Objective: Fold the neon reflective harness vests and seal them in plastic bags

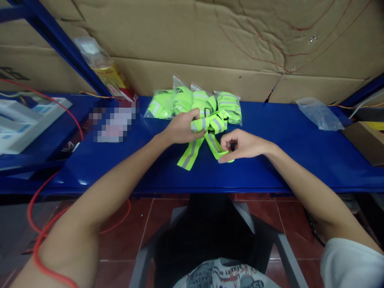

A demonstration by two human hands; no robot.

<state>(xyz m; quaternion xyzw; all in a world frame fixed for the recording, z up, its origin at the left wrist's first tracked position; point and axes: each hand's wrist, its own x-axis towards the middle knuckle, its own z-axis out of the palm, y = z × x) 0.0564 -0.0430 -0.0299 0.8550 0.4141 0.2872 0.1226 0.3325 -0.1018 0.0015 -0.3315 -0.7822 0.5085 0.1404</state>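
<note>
My left hand point(181, 128) is closed around a bunch of neon yellow reflective straps point(210, 125) with grey stripes, held just above the blue shelf point(285, 160). Two strap ends hang down onto the shelf. My right hand point(240, 145) pinches the lower end of one strap point(220, 154) between thumb and fingers. Right behind the hands lies a pile of clear bags with folded neon straps point(192, 102).
A clear empty plastic bag point(319, 114) lies at the back right. A bagged yellow and red item point(105, 68) leans on the cardboard wall. White boxes point(27, 120) sit at the left, a cardboard box point(367, 140) at the right. A red cable point(42, 236) loops below.
</note>
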